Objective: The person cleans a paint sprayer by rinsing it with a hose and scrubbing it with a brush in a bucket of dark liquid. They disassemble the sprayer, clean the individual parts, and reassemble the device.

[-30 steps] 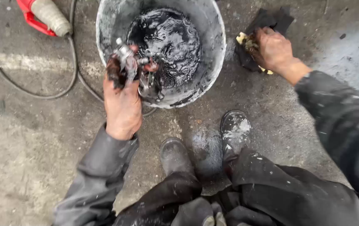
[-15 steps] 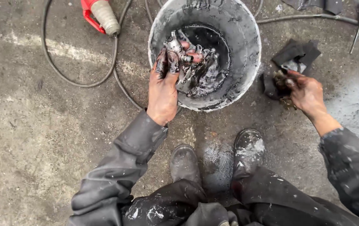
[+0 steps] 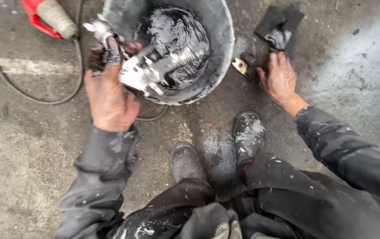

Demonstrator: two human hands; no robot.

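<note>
While crouched over stained grey concrete floor (image 3: 30,177), left hand (image 3: 109,99) raised at the near-left rim of a round grey metal bucket (image 3: 218,57) holding black oily liquid. Grip of that hand closed around a greasy, silvery metal part with toothed edges (image 3: 148,71), blackened fingers (image 3: 112,48) wrapped over its left end, the part jutting rightward above the bucket's dark liquid. Right hand (image 3: 280,79) down on the floor just right of the bucket, palm downward, fingers curled over a small dark object with a brass-coloured metal tip (image 3: 241,66); whether pinched tight or merely covered, cannot tell. Just beyond that hand, a crumpled black rag (image 3: 280,26), lying on the floor. Toward the far-left of the floor, a red tool with a tan cylindrical end (image 3: 48,17), a black cable (image 3: 30,95) looping from it past the bucket. Near the lower middle, two wet, dirty black boots (image 3: 247,132), dark spattered sleeves and trousers around them.
</note>
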